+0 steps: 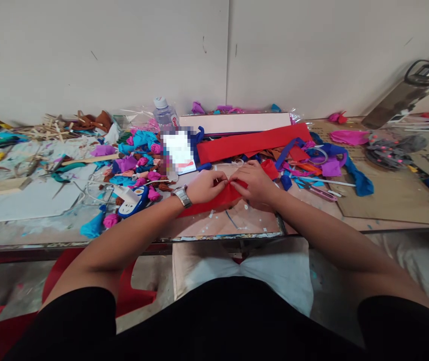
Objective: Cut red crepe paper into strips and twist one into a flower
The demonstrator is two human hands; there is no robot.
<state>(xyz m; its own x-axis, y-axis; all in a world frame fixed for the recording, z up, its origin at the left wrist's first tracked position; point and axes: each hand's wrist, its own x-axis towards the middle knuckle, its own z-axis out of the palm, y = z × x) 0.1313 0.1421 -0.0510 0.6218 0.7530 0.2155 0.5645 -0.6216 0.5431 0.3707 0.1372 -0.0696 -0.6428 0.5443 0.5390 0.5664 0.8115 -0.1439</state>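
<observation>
A strip of red crepe paper [214,200] lies along the near part of the table, under both hands. With its fingertips pinched together, my left hand [206,186] grips the strip's upper edge; a metal watch is on that wrist. Close beside it, my right hand [254,184] pinches the same edge, its thumb and fingers almost meeting the left ones. The paper looks gathered between the two hands. Just beyond them lies a wider folded red paper band [255,142].
A lit phone [180,153] leans near a water bottle [165,115]. Crumpled coloured paper pieces [139,165] and a power strip [134,200] lie left. Pink-handled scissors [322,192] and a cardboard sheet [368,200] are right. The table's front edge [222,238] is near my body.
</observation>
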